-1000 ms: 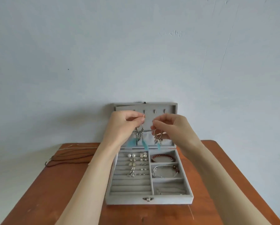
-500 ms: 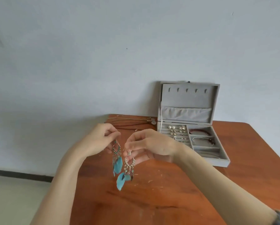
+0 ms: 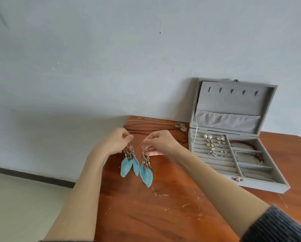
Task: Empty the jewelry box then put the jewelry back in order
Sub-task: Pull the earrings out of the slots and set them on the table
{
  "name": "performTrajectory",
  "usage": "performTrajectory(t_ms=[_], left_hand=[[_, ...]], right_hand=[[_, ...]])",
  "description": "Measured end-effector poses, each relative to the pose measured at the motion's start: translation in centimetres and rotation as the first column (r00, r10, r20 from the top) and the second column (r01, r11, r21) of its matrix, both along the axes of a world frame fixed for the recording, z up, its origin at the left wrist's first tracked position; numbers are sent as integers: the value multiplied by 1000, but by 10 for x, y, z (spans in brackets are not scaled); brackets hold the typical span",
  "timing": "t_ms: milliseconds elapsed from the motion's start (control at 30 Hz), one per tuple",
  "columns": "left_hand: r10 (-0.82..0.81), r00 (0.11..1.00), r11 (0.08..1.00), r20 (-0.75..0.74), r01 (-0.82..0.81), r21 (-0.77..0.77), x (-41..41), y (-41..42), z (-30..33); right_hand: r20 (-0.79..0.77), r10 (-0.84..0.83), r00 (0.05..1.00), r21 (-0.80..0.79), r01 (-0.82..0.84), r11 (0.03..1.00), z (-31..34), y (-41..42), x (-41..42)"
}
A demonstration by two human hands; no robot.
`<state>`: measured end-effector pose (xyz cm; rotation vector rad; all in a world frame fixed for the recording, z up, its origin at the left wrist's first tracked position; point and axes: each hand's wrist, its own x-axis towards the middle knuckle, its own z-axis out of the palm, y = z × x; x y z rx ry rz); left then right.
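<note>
Hands (image 3: 117,143) w/ earrings (image 3: 129,163), necklaces (image 3: 155,125) behind

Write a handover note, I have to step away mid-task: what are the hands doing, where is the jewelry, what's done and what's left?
Left hand pinches one blue feather earring; right hand pinches the other feather earring; both dangle onto the wooden table.
Necklaces lie out on the table's far edge.
Jewelry box is open; stud earrings, rings and bracelets are inside.
Left: set the earrings down, empty the rest, then refill in order.
</note>
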<state>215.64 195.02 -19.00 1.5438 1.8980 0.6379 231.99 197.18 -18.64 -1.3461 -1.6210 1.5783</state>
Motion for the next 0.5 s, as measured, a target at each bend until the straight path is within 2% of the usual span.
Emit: performTrajectory(t_ms=[100, 200, 500], left_hand=[[33, 999, 998, 3, -33, 48, -4, 10, -7], [134, 990, 986, -48, -128, 106, -4, 15, -13], [269, 963, 939, 5, -264, 219, 2, 20, -23]], right_hand=[[117, -88, 989, 144, 71, 987, -6, 8, -8], [169, -138, 976, 209, 102, 973, -11, 14, -15], [301, -149, 942, 202, 90, 975, -7, 27, -33]])
